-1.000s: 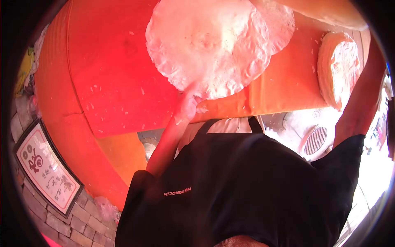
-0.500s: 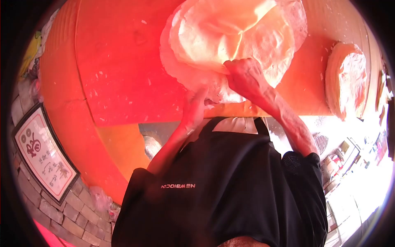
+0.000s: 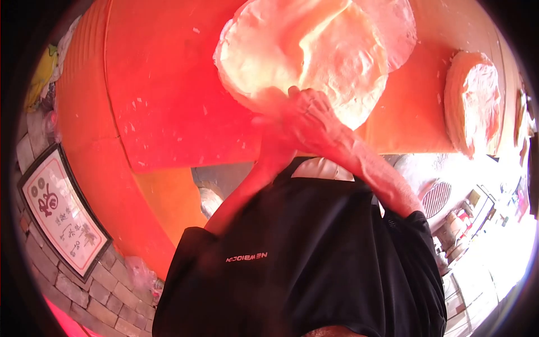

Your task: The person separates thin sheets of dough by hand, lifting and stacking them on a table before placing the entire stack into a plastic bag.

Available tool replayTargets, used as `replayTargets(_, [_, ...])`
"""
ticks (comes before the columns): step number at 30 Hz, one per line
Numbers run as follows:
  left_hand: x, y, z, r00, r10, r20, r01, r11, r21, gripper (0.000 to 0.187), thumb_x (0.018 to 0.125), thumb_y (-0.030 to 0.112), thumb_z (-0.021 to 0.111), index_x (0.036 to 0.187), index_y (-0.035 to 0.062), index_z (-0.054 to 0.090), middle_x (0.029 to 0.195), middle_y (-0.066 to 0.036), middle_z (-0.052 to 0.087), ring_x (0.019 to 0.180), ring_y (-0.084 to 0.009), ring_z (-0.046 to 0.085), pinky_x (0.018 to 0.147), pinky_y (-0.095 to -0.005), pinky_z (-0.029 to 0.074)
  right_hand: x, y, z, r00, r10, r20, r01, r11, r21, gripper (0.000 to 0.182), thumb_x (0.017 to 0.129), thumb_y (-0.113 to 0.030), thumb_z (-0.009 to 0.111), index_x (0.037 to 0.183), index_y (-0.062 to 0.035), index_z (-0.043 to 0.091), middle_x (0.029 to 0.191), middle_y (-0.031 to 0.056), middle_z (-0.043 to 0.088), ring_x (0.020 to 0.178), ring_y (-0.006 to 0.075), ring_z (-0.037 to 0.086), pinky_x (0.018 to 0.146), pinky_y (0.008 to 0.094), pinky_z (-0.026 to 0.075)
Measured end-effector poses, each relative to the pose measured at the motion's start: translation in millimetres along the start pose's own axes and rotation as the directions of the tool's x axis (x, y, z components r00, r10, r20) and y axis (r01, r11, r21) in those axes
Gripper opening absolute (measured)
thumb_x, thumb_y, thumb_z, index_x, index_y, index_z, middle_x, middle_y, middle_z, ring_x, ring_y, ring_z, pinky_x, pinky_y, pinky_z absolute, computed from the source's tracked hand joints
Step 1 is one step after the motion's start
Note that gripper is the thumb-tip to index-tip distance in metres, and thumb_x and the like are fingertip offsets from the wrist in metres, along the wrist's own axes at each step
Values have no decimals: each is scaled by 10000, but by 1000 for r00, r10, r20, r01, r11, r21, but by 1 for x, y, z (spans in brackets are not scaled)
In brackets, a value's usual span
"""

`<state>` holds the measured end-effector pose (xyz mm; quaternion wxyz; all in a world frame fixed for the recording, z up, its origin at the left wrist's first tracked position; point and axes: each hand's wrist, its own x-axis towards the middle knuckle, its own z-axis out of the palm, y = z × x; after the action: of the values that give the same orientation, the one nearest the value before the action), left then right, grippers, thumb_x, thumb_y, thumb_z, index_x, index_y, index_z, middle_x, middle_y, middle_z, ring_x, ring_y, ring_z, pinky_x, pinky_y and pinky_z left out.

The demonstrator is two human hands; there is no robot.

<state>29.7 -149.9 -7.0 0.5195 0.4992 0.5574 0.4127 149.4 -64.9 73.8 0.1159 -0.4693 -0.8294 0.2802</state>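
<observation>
Both hands meet at the near edge of a big stack of thin round sheets (image 3: 314,56), pale, crinkly and papery looking, sitting on an orange table (image 3: 168,101) speckled with white flakes. The right hand (image 3: 311,115) lies on top with its fingers curled over the stack's rim, gripping it. The left hand (image 3: 275,143) is tucked underneath and blurry, so I can't tell how its fingers sit. A second, smaller stack (image 3: 471,101) rests well apart at the table's right end. The black apron (image 3: 303,264) has small lettering, mirrored, maybe "NEWBIOCN". A framed sign (image 3: 59,210) with red and black characters leans on the paved floor.
</observation>
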Motion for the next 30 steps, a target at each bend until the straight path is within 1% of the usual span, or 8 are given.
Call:
replayTargets(3, [-9,-49,13,1000,-13,-8,13,994,105,249,938,192,541,1084,-6,579,985,-68,604,879,-188,582,695,-361,477,6,1,6,996,77,-44,-77,997,9,258,679,-208,676,810,-14,569,678,215,614,655,379,636,580,459,498])
replayTargets(5, [12,25,-9,949,-127,289,64,974,218,267,934,191,547,1137,19,560,1090,-70,572,983,-188,555,727,-376,481,15,11,7,989,130,-75,-129,992,9,197,652,-181,671,761,-26,616,653,189,621,648,362,644,573,443,501])
replayTargets(9, [-5,-40,-21,911,-412,-28,411,911,-38,282,958,154,499,1209,32,541,1050,-70,591,917,-190,592,831,-340,492,34,-5,-37,999,-31,26,31,999,11,150,651,-143,657,771,-57,679,708,183,648,682,351,660,580,433,511])
replayTargets(13, [32,-58,-44,813,-569,-126,468,765,-442,284,962,161,499,1207,25,538,1044,-80,599,919,-200,604,828,-348,501,27,-37,-92,985,-175,-7,175,984,33,160,671,-136,655,808,-66,699,730,173,658,699,329,668,591,420,520])
replayTargets(18, [77,-71,-79,802,-560,-207,336,710,-618,288,966,170,499,1206,15,534,1036,-93,609,920,-212,619,823,-358,512,2,28,-132,985,14,-173,-14,1000,-2,158,703,-141,660,827,-52,700,738,154,665,688,302,665,602,406,520])
replayTargets(22, [104,-64,-95,876,-461,-141,291,739,-608,292,969,177,499,1204,8,531,1030,-104,618,922,-223,631,820,-366,521,-20,82,-219,873,166,-459,-226,971,-80,159,728,-146,663,842,-41,700,744,139,670,680,281,663,611,395,521])
replayTargets(26, [118,-1,-39,902,-420,101,402,733,-549,339,962,183,553,1235,-10,500,1106,-167,624,946,-271,667,813,-374,550,-21,119,-327,789,32,-613,-235,938,-253,162,753,-150,667,857,-30,700,750,124,675,672,260,661,620,383,522])
replayTargets(30, [136,10,2,894,-423,145,430,726,-537,300,959,207,578,1144,-25,538,1093,-186,636,1004,-302,662,849,-378,558,2,131,-377,792,-113,-599,-176,898,-402,167,779,-154,670,873,-19,700,756,108,680,663,238,659,629,372,523])
